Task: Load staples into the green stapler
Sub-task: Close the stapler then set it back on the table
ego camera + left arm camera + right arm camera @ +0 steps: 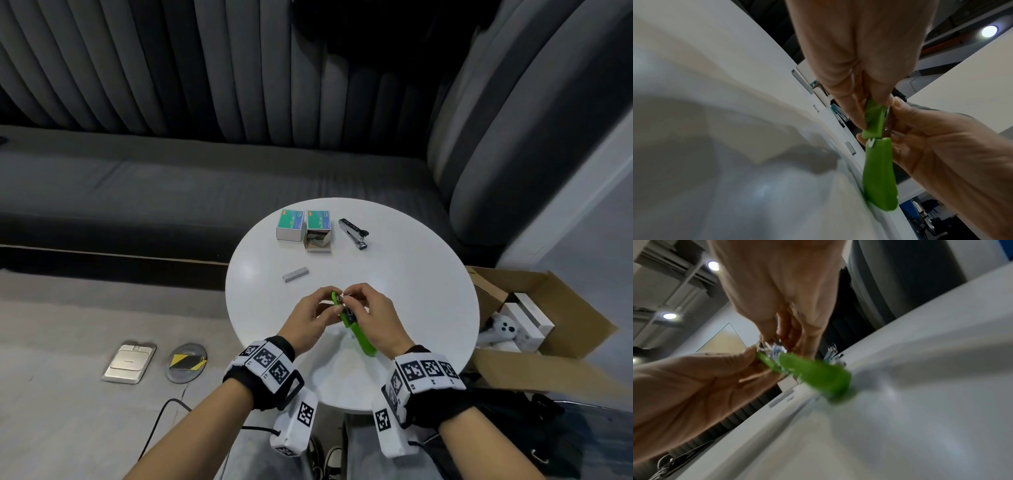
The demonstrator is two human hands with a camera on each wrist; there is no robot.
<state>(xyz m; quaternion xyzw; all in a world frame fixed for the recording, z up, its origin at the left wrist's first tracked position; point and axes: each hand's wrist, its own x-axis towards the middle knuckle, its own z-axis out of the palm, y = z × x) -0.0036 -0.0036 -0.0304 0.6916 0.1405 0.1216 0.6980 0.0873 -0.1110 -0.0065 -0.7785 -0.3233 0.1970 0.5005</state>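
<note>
both hands meet over the near side of the white tabletop: left hand pinches the green stapler, right hand curls its fingertips onto the metal top end.

Round white table. Far side: silver-and-black stapler lying flat. Grey sofa behind table, ribbed backrest. Floor left: metal floor socket plate, beside it a round clear disc with yellow-black tape; black cable trails nearby. Right of table: open cardboard box holding a white controller and white cartons.
</note>
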